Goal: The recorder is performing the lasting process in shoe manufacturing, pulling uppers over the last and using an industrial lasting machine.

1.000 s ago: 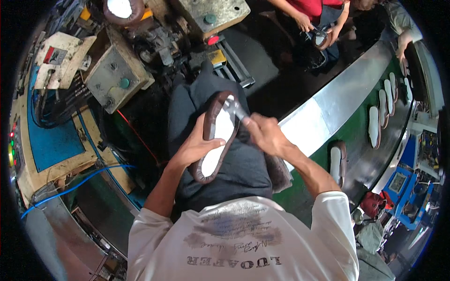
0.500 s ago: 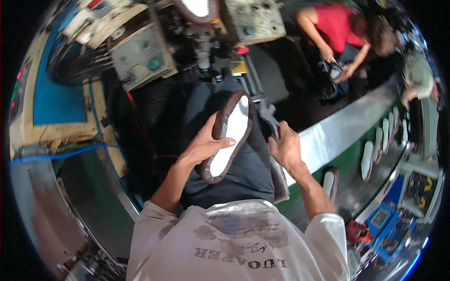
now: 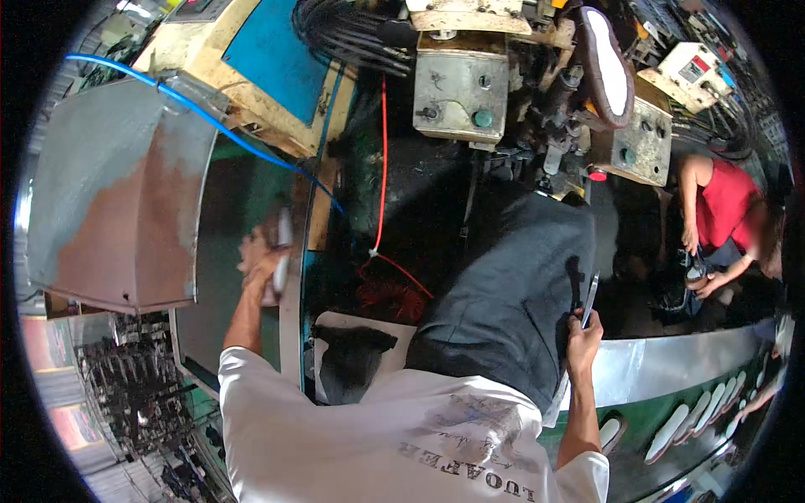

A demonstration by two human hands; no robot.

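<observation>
Far out to the left, my left hand [image 3: 262,258] is blurred by motion, its fingers around a brown shoe upper [image 3: 283,243] with a white insole. It holds the upper over the green belt [image 3: 226,201], beside the belt's metal edge; whether the upper touches the belt I cannot tell. Next to my right thigh, my right hand [image 3: 584,337] is closed round a metal hand tool that looks like pincers [image 3: 592,295], its shiny end pointing up and away from me. Another upper, white sole up [image 3: 605,63], sits on the machine in front.
Control boxes [image 3: 461,88] with green knobs flank the machine. A blue hose [image 3: 226,130] and a red cable [image 3: 384,168] hang at the left. On the right, several uppers [image 3: 671,432] lie on a conveyor behind a metal ledge [image 3: 662,360]. A person in red [image 3: 729,205] works on a shoe.
My left hand has carried the upper from above my lap to the belt at far left. The view has turned left; my right hand still holds the tool, now beside my thigh.
</observation>
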